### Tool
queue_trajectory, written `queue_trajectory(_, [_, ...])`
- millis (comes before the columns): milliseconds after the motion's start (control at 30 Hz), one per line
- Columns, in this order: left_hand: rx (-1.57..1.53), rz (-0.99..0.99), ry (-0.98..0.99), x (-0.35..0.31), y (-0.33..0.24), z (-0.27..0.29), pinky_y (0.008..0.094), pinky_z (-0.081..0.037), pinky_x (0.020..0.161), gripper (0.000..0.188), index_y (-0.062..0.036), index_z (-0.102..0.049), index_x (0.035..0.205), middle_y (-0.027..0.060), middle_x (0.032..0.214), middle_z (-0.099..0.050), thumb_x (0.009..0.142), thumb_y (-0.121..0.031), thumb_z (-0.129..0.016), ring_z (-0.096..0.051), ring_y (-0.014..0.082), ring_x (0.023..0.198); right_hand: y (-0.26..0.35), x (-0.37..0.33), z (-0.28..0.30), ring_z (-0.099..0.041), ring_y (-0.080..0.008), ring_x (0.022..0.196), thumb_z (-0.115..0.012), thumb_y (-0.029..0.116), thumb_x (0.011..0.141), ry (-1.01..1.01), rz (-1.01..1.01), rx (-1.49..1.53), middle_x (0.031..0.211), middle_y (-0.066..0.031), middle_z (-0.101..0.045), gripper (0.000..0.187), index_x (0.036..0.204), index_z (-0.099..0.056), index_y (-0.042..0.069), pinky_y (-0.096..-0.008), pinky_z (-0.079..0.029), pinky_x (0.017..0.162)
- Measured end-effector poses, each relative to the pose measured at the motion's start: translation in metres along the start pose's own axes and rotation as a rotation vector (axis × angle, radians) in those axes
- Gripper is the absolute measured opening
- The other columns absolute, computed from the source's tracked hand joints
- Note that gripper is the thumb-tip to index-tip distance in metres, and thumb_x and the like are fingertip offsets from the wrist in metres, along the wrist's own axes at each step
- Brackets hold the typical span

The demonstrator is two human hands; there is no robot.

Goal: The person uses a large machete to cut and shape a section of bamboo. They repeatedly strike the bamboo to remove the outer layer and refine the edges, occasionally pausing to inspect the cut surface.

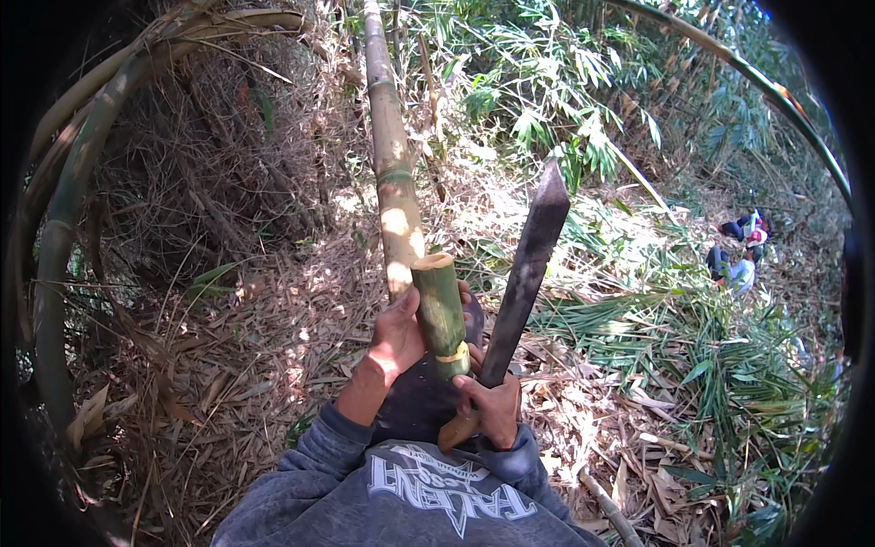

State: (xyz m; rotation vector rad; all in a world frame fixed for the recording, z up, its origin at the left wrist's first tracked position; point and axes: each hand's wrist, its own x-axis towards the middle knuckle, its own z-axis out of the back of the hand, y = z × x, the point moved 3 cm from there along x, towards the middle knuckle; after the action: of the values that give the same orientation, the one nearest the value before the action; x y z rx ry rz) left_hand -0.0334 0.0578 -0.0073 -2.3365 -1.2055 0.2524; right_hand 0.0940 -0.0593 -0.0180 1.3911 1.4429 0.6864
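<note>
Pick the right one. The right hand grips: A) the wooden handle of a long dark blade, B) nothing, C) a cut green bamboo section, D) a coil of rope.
A: the right hand closes round the wooden handle of the long dark blade, which points up and away; the left hand holds the green bamboo section.

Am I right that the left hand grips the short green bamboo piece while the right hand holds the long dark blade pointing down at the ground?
Not quite: in the head view the blade points up, away from the person. The rest holds: the left hand grips the short green bamboo piece, and the right hand holds the blade by its handle.
</note>
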Motion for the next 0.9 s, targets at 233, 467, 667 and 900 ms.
queue_trajectory(233, [0.375, -0.024, -0.151, 0.001, 0.003, 0.0, 0.0409, -0.051, 0.091, 0.074, 0.002, -0.043, 0.126, 0.0171, 0.112, -0.059, 0.078, -0.047, -0.072, -0.061, 0.0273, 0.102, -0.013, 0.0, 0.007, -0.049, -0.0036, 0.051, -0.077, 0.005, 0.078, -0.097, 0.075, -0.077, 0.088, -0.0046, -0.066, 0.055, 0.127, -0.053, -0.006, -0.0198, -0.039, 0.045])
queue_trajectory(467, [0.245, -0.056, -0.073, 0.003, 0.001, 0.002, 0.041, -0.051, 0.091, 0.076, 0.0027, -0.044, 0.127, 0.0184, 0.112, -0.059, 0.079, -0.051, -0.069, -0.061, 0.0287, 0.102, -0.009, -0.006, 0.002, -0.049, -0.003, 0.053, -0.076, 0.005, 0.079, -0.127, 0.068, -0.069, 0.096, -0.0047, -0.067, 0.054, 0.127, -0.053, -0.005, -0.0193, -0.039, 0.046])
queue_trajectory(667, [0.096, -0.04, -0.048, 0.003, 0.004, 0.002, 0.0417, -0.052, 0.088, 0.071, 0.0015, -0.043, 0.13, 0.0172, 0.114, -0.059, 0.086, -0.052, -0.058, -0.061, 0.0278, 0.101, -0.017, -0.004, 0.003, -0.053, -0.0078, 0.05, -0.072, -0.002, 0.078, -0.043, 0.032, -0.084, 0.11, -0.0145, -0.066, 0.056, 0.129, -0.05, -0.006, -0.0219, -0.043, 0.045])
queue_trajectory(900, [-0.042, -0.004, -0.067, 0.001, 0.009, 0.011, 0.0433, -0.052, 0.085, 0.068, 0.0016, -0.044, 0.13, 0.0177, 0.112, -0.06, 0.088, -0.052, -0.054, -0.062, 0.0297, 0.098, -0.022, -0.005, 0.002, -0.051, -0.0049, 0.052, -0.074, 0.001, 0.078, 0.002, 0.02, -0.085, 0.089, -0.0051, -0.064, 0.058, 0.131, -0.051, -0.002, -0.0208, -0.042, 0.046])
